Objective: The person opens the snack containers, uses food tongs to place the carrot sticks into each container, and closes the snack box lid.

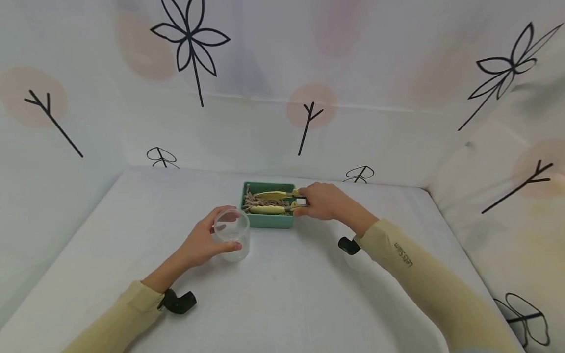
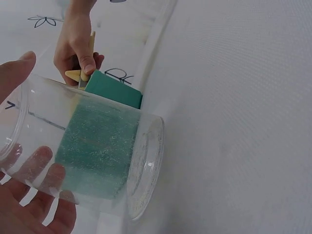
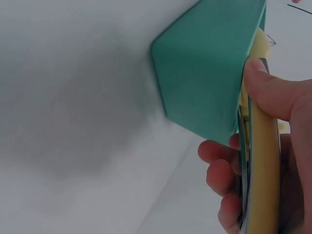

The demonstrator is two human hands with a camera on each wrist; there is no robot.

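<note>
Where tree-printed walls enclose, white table (image 1: 282,294), seemingly cloth-covered.

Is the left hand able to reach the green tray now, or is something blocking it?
Probably yes, but not freely: the left hand grips the clear cup, which stands just in front of the green tray. Nothing else lies between; the hand must first release the cup.

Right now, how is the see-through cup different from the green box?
The cup is clear and round; the green box is solid-coloured with straight sides. The cup looks empty, while the box holds brownish strands and the yellow tongs. The left hand grips the cup; the right hand grips the tongs at the box's edge. Both stand on the white table.
</note>
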